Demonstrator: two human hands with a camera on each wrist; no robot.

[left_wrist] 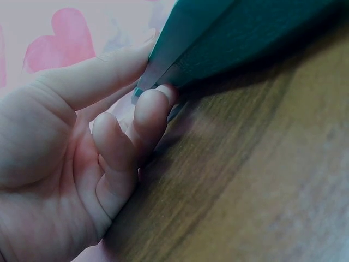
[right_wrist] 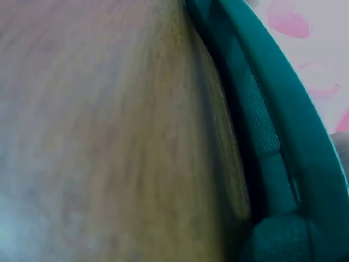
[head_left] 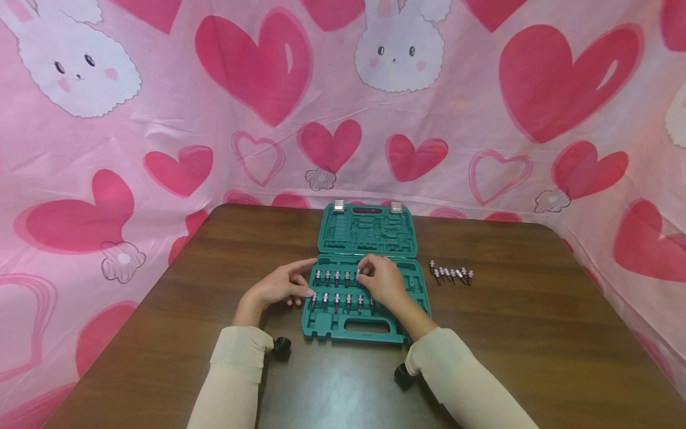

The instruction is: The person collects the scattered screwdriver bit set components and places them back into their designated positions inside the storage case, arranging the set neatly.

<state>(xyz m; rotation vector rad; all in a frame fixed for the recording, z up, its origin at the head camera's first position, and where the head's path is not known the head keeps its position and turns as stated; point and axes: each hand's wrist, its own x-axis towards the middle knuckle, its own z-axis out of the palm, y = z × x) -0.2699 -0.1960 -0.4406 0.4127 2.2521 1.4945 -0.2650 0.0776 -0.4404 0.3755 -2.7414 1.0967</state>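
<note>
A green plastic tool case lies open on the table, its lid folded back. Two rows of bit sockets with silver tops and dark tips sit in its slots. At the case's left side, my left hand holds the edge; the left wrist view shows the thumb on the rim and curled fingers by the lower edge. Over the upper row, my right hand pinches a small bit socket, mostly hidden by the fingers. In the right wrist view only the case's side shows clearly.
Several loose bit sockets lie in a cluster on the brown wooden table, right of the case. A pink cloth with hearts and rabbits hangs behind and along the sides of the table.
</note>
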